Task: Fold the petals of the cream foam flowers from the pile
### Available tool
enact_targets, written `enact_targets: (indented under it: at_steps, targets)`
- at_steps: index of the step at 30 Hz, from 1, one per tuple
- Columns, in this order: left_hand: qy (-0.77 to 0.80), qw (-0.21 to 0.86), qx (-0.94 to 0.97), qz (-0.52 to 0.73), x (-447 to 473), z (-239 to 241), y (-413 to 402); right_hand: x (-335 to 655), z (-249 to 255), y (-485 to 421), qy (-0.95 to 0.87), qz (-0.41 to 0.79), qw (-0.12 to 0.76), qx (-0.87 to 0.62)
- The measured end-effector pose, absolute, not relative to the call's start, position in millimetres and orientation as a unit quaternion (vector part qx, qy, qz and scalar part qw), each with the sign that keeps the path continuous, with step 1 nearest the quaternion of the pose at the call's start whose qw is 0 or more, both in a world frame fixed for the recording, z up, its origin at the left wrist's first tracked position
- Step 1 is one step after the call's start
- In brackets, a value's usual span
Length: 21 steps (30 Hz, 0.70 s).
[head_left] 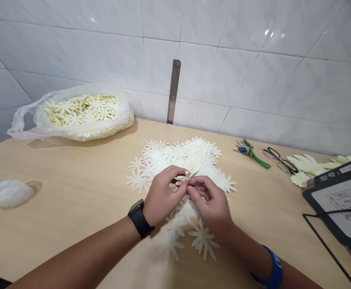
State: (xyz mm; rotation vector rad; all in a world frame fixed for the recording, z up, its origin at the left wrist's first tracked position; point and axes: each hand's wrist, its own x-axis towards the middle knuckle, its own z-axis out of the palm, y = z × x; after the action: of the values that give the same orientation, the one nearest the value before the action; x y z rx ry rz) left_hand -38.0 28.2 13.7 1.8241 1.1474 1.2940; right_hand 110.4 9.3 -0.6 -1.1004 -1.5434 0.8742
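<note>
My left hand (pixel 167 196) and my right hand (pixel 211 200) meet above the table, fingertips pinched together on a cream flower cutout (pixel 188 175). Its narrow petals stick up between the fingers, while its lower part is hidden by them. Behind and beneath the hands spreads a pile of similar cutouts (pixel 181 154). Closer to me, a few single cutouts (pixel 204 241) lie between my forearms. A black watch (pixel 139 218) is on my left wrist and a blue wristband (pixel 273 269) on my right.
An open plastic bag (pixel 127 116) full of cutouts stands back left. A clear container (pixel 8 193) with white material sits far left. Keys with a green strap (pixel 260 160), eyeglasses (pixel 279 158), more cutouts (pixel 306 166) and a dark-edged box (pixel 341 192) are to the right. A tiled wall (pixel 254 80) rises behind.
</note>
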Motion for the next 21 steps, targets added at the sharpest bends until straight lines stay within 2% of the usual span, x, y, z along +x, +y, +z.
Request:
enact_targets:
  at_steps: [5, 14, 21]
  targets:
    - [0.387, 0.229, 0.777, 0.44, -38.2, 14.3, 23.7, 111.9, -13.0, 11.2, -0.561, 0.489, 0.503, -0.439]
    - [0.331, 0.176, 0.837, 0.397, -39.8, 10.6, 26.4, 116.0, -15.7, 18.7, -0.474, 0.573, 0.539, -0.396]
    - [0.383, 0.146, 0.811, 0.418, -39.0, 6.0, 29.9, 114.9, -20.6, 26.7, -0.421, 0.624, 0.543, -0.372]
